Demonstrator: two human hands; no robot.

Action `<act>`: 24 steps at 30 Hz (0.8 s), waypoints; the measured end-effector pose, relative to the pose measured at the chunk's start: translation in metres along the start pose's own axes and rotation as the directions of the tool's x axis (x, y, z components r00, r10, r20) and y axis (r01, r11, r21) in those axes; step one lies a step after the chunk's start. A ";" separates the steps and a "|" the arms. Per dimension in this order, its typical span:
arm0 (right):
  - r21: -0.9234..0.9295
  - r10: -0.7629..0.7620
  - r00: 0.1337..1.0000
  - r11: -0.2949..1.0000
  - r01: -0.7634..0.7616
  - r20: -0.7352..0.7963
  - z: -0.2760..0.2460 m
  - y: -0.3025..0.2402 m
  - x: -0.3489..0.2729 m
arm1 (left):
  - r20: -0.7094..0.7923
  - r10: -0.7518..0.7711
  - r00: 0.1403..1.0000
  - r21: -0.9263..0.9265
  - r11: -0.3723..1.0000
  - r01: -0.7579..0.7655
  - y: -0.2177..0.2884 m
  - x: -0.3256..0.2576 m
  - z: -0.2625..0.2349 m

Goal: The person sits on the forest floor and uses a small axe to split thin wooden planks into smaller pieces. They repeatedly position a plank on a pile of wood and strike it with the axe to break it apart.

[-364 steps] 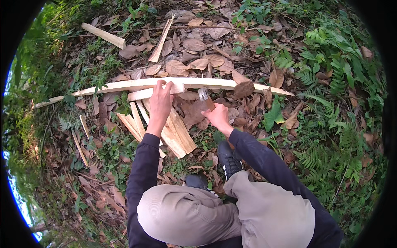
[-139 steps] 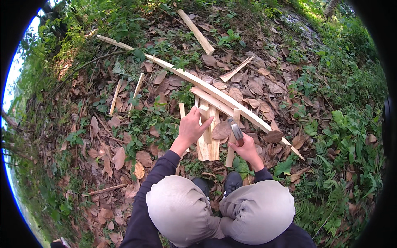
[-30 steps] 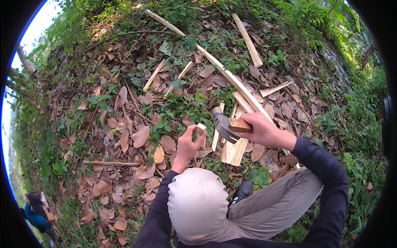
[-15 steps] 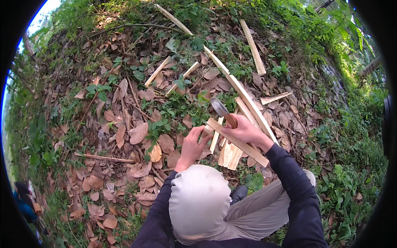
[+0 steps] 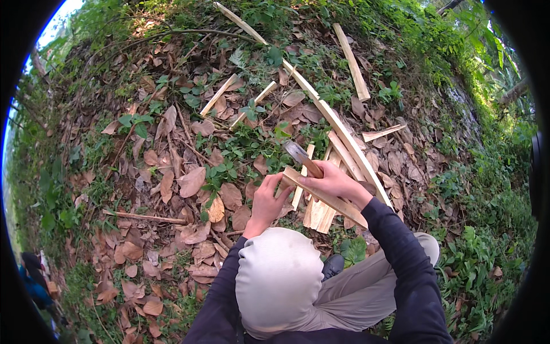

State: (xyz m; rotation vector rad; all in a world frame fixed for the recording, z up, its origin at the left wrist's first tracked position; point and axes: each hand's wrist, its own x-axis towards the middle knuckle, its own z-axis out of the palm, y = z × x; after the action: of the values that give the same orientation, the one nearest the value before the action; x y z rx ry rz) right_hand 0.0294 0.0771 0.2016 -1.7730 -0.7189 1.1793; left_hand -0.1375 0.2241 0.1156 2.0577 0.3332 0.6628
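Pale wooden strip [image 5: 344, 207]: I saw this long, flat piece held in front of the knees, slanting from far left to near right.
Right hand [image 5: 334, 181]: on my feed it was closed around that strip together with the brown handle of a grey-headed claw hammer [image 5: 296, 152], whose head pointed far left, beyond the strip.
Left hand [image 5: 265, 199]: I saw it pinched narrow around a short pale wooden piece [image 5: 281, 186], mostly hidden, at the strip's left end; I could not tell whether the two pieces touched.
Boards: broad pale split boards [image 5: 318, 217] lay just past the strip, with a thin pale stick [image 5: 298, 197] to their left.
Beam: a long, narrow, pale wooden beam [image 5: 344, 133] ran from far left toward the right, a shorter pale board [image 5: 345, 155] just beside it.
Far ground: two small pale sticks lay left of the beam, a pale plank [image 5: 351, 62] right of it, all among dry brown leaves [image 5: 192, 182] and low green plants.
Near left edge: I made out part of another person in blue [image 5: 37, 284].
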 end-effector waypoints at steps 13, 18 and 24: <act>0.115 0.035 0.999 0.993 -0.038 0.025 -0.005 0.002 -0.005 | -0.021 0.013 1.000 0.039 0.999 -0.012 0.002 0.001 0.006; 0.112 0.048 0.998 0.992 -0.052 0.038 -0.007 0.002 0.000 | -0.025 -0.005 1.000 0.019 1.000 0.006 -0.001 0.002 0.001; 0.044 0.003 1.000 0.999 -0.003 0.007 -0.008 0.011 0.004 | -0.007 -0.030 1.000 0.026 0.999 0.030 -0.002 0.003 0.000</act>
State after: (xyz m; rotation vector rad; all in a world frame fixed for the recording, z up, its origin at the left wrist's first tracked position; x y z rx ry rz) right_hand 0.0383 0.0729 0.1919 -1.7350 -0.6894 1.1951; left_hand -0.1349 0.2266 0.1153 2.0715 0.3772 0.6502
